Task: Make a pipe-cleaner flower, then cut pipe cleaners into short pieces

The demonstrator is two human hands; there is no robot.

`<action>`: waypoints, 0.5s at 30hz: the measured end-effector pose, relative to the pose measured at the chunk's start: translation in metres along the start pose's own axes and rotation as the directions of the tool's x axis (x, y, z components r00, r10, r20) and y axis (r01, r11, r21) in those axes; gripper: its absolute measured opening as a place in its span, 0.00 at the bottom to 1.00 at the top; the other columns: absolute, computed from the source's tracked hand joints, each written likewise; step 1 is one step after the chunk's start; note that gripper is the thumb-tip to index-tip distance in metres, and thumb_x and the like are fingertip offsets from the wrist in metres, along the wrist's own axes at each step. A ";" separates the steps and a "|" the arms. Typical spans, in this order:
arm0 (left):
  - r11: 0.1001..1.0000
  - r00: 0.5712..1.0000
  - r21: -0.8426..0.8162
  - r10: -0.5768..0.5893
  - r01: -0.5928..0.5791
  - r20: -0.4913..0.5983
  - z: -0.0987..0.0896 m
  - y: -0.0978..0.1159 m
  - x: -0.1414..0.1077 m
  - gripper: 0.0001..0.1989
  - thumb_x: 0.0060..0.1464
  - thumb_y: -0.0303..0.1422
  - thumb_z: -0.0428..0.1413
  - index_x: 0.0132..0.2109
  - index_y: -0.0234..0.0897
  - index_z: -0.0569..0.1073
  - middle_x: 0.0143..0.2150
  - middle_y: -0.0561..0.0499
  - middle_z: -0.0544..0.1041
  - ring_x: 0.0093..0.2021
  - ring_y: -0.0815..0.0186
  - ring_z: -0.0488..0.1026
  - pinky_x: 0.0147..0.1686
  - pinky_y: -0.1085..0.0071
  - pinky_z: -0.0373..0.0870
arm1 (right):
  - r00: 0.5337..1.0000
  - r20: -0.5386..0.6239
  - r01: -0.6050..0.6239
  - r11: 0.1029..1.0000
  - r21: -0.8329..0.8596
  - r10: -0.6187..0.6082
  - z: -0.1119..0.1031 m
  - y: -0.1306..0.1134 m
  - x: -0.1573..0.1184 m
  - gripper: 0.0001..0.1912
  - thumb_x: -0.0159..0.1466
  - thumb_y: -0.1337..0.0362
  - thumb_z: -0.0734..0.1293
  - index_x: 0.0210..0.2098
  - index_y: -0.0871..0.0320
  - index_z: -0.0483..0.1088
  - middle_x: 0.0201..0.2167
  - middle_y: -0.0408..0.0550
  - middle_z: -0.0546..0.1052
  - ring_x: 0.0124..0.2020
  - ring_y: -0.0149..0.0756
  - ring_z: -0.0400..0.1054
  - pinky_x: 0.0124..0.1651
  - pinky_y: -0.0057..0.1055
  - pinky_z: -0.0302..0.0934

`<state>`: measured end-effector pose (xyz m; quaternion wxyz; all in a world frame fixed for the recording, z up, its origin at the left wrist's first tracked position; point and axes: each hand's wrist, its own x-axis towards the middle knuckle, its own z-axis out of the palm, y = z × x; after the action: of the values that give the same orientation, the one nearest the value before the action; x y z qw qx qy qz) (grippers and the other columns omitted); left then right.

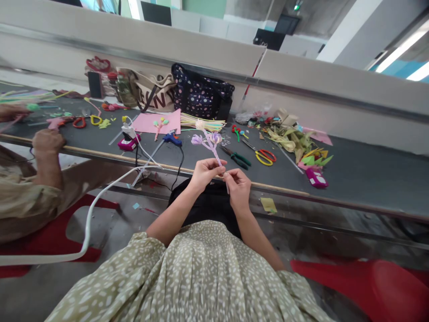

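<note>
A purple craft flower stem, with lilac blooms and a cream bloom on top, stands tilted up between my two hands at the table's front edge. My left hand pinches the stem just under its branches. Lower down, my right hand has its thumb and fingers closed on the same stem, whose end sticks out below. Pliers with dark green handles lie just beyond my right hand. Farther right are scissors with red and yellow handles. A blue glue gun lies beyond my left hand.
A pink sheet and a polka-dot bag are at the back. Dried husks and a magenta box lie right. A white cable crosses at left. A co-worker's hand works at the far left.
</note>
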<state>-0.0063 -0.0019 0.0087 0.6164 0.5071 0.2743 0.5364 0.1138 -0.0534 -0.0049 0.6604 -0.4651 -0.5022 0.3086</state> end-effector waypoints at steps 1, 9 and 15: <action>1.000 1.000 -0.003 -0.001 0.001 0.004 0.000 0.000 0.000 0.16 0.41 0.36 0.68 0.37 0.32 0.80 0.25 0.52 0.76 0.24 0.72 0.71 0.28 0.74 0.70 | 0.998 0.005 -0.059 0.995 0.076 0.058 0.001 0.000 0.000 0.08 0.59 0.60 0.69 0.26 0.55 0.70 0.22 0.39 0.72 0.25 0.31 0.64 0.33 0.30 0.60; 1.000 1.000 -0.019 0.003 -0.002 0.022 -0.002 -0.001 0.000 0.16 0.40 0.36 0.69 0.37 0.32 0.80 0.25 0.52 0.76 0.24 0.72 0.71 0.27 0.75 0.70 | 0.911 0.228 -0.399 0.873 0.281 0.343 -0.002 0.003 0.006 0.12 0.57 0.57 0.69 0.23 0.53 0.63 0.18 0.37 0.66 0.21 0.32 0.63 0.32 0.34 0.65; 1.000 1.000 -0.009 -0.003 0.003 0.023 -0.001 0.001 0.000 0.17 0.41 0.37 0.69 0.37 0.31 0.80 0.25 0.52 0.76 0.24 0.73 0.71 0.27 0.75 0.69 | 0.942 0.148 -0.334 0.892 0.304 0.302 0.001 0.003 0.004 0.10 0.56 0.60 0.70 0.24 0.55 0.65 0.19 0.37 0.68 0.22 0.30 0.63 0.31 0.30 0.62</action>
<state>-0.0077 -0.0017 0.0093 0.6226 0.5102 0.2654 0.5307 0.1143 -0.0480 -0.0061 0.6433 -0.4101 -0.3932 0.5132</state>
